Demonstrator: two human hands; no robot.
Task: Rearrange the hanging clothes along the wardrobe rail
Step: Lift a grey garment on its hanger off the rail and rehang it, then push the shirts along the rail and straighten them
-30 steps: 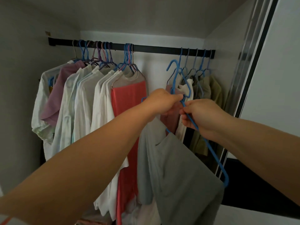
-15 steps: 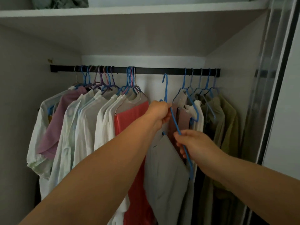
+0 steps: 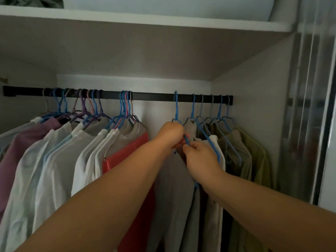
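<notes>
Up near the black wardrobe rail point(image 3: 152, 96), both hands work at one blue hanger point(image 3: 176, 108) whose hook sits over the rail, in the bare stretch between the two groups of clothes. The left hand point(image 3: 171, 132) is curled tight around the hanger just below its neck, knuckles toward the camera. The right hand point(image 3: 201, 157) sits just beneath and to the right of it, touching it, with fingers point(image 3: 189, 147) pinched on the hanger's sloping blue arm. A grey garment point(image 3: 172, 188) hangs from this hanger, falling straight down between the two forearms.

To the left, well apart from the held hanger, a tight cluster of hangers carries a coral-red garment point(image 3: 127, 157), several white shirts point(image 3: 60, 160) and a mauve top point(image 3: 20, 148), all fanned out and overlapping. The hooks in that cluster are blue, purple and pink, and bunch in two knots along the rail.

To the right, just beside the hands, a second group hangs close together at the rail's end: a beige piece, a white garment point(image 3: 215, 142) and olive-green clothes point(image 3: 254, 157) nearest the side wall. Their hooks are spaced more evenly.

Above the rail runs a white shelf point(image 3: 163, 22) with something dark bundled at its far left edge, too cut off to identify. A sliding door frame point(image 3: 325, 124) stands at the right edge, blurred.
</notes>
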